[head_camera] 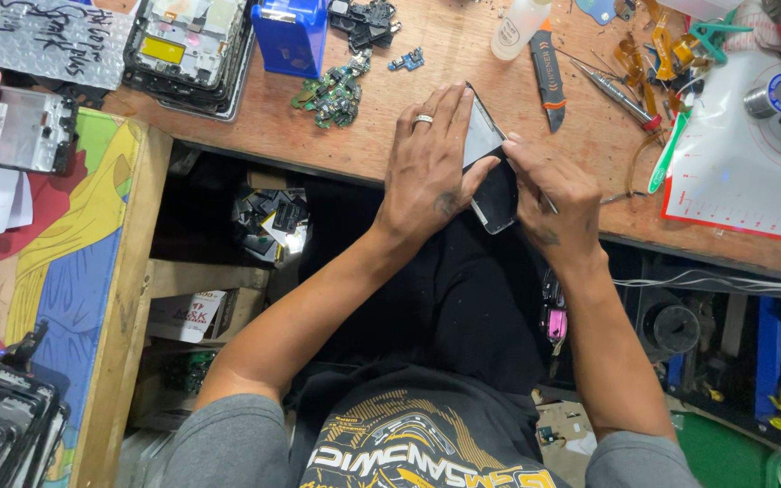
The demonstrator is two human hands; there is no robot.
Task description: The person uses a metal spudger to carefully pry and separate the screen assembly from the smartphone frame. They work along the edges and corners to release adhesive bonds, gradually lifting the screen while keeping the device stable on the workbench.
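Note:
A smartphone (490, 172) with a dark screen lies tilted at the front edge of the wooden workbench (463, 63). My left hand (427, 167), with a ring on one finger, covers its left side and holds it. At the phone's right edge, my right hand (558, 194) pinches a thin metal tool (546, 202) against it. Most of the tool is hidden by my fingers.
On the bench lie green circuit boards (332, 95), a blue box (289, 34), a stack of phone frames (190, 50), a white bottle (519, 27), a black and orange pry tool (548, 79), a screwdriver (616, 95), orange flex cables (648, 54) and a white mat (743, 154). A painted side table (56, 271) stands left.

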